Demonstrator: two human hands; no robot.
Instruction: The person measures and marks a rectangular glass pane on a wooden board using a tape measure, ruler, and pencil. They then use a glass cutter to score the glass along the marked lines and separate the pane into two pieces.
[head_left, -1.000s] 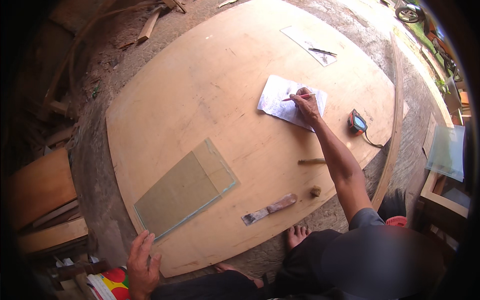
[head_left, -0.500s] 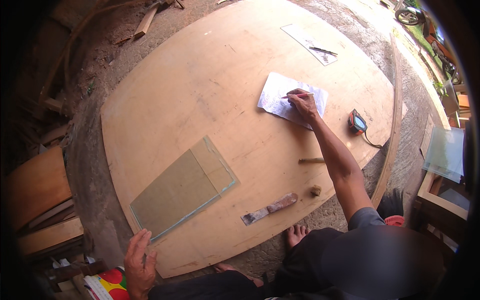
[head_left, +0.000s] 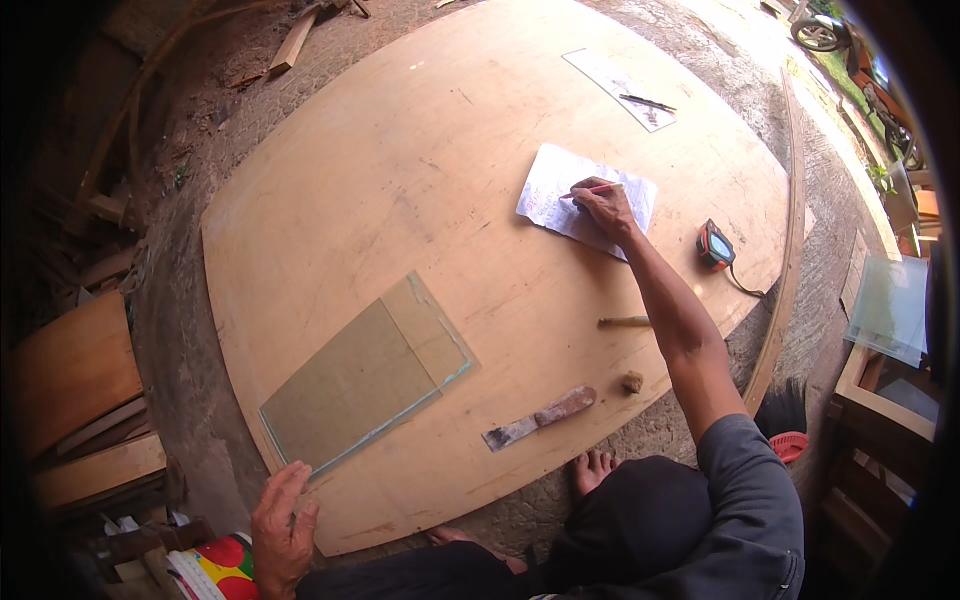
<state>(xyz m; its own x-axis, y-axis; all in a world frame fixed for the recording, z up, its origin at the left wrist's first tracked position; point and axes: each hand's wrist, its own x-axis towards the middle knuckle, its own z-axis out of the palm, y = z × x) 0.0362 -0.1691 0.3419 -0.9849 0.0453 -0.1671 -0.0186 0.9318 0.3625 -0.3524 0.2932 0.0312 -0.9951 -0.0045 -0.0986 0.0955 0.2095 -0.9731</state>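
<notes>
Wooden board (head_left: 370, 190): left hand (head_left: 283, 528) loosely spread by glass (head_left: 350, 372), right hand (head_left: 607, 210) tight around pencil (head_left: 606, 187).

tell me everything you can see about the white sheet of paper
The paper is a thin, white sheet with wavy edges and faint marks too small to read. It lies skewed on the wooden board. The right grip covers part of its right half, holding a reddish pencil with its tip at the sheet.

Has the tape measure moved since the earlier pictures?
No, neither way: the tape measure sits in the same spot on the wooden board, near its right edge.
</notes>
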